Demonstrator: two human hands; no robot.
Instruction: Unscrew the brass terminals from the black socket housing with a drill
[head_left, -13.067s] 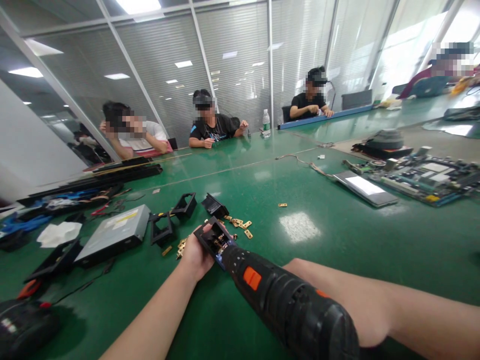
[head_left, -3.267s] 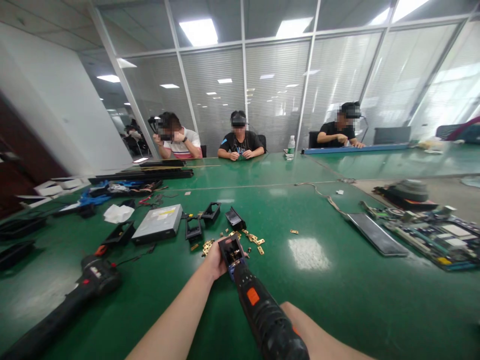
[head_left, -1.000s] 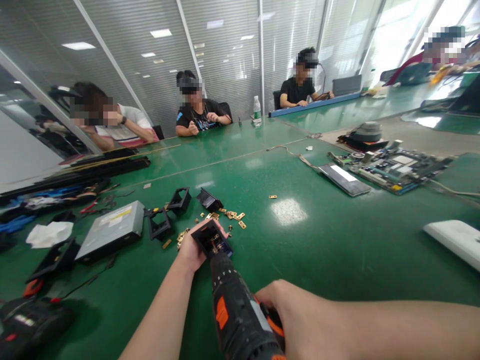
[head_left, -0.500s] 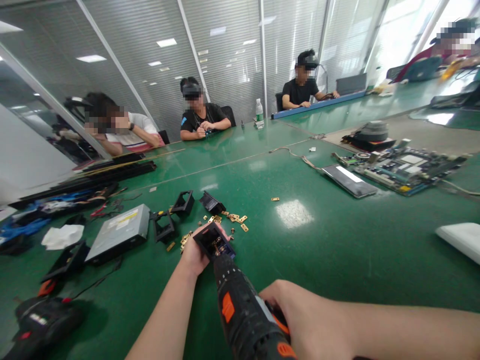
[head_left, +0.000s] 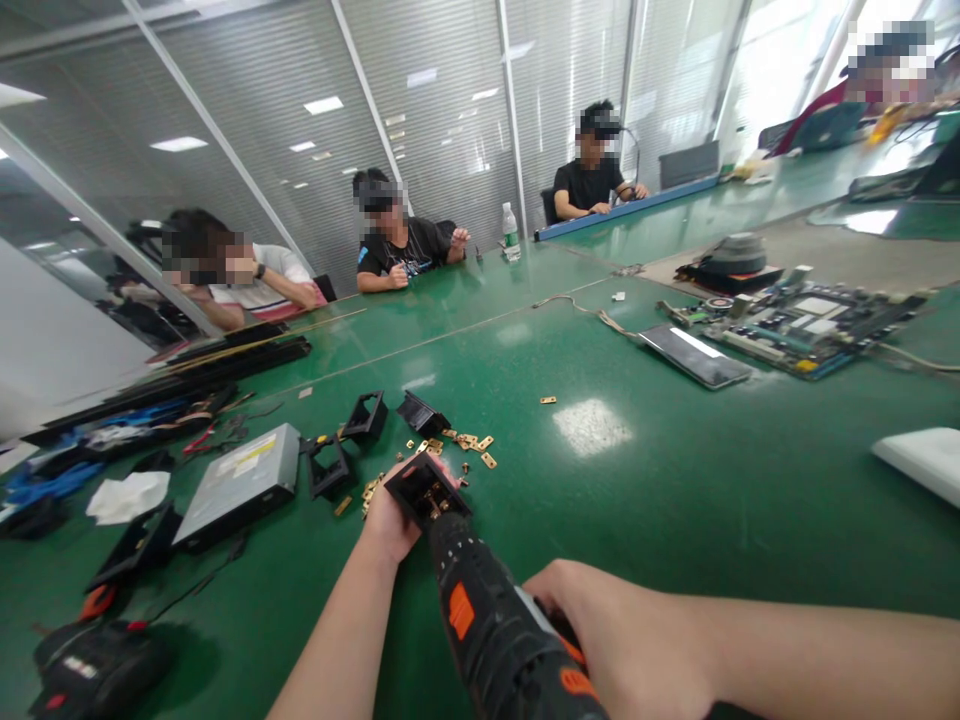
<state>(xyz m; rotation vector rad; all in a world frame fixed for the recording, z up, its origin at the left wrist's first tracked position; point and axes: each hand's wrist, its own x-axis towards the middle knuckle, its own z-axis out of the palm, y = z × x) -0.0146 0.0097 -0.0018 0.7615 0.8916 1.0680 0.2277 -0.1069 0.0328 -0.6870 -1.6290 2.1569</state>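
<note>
Black plastic with bright orange patches makes up the power drill (head_left: 487, 625) at the near middle, its collar ringed with pale marks too small to read. The right hand (head_left: 600, 630) is wrapped around its grip. The left hand (head_left: 388, 525) grasps a black rectangular housing (head_left: 409, 482), open side up, brass-coloured parts inside; the drill's nose overlaps its near edge, and whether the bit touches a screw cannot be told.

White lettering on a second drill (head_left: 97, 660), near left, is blurred. The silver metal drive (head_left: 238, 482) at left carries a label with a yellow strip, its print illegible; a plastic bottle (head_left: 511, 235) at the far side wears a green label, also unreadable.

Small flat brass plates (head_left: 469, 442), some showing holes, lie scattered just beyond the left hand, with three angular black frames (head_left: 365, 416) past them, so things crowd the left. Rightward, glossy green tabletop (head_left: 675, 490) stretches from the housing to a smooth white object (head_left: 926, 465) at the right edge. Farther right lie a flat grey slab (head_left: 694, 356) and a circuit board (head_left: 817, 325) bristling with sockets. Seated people (head_left: 409, 250) line the far edge.
</note>
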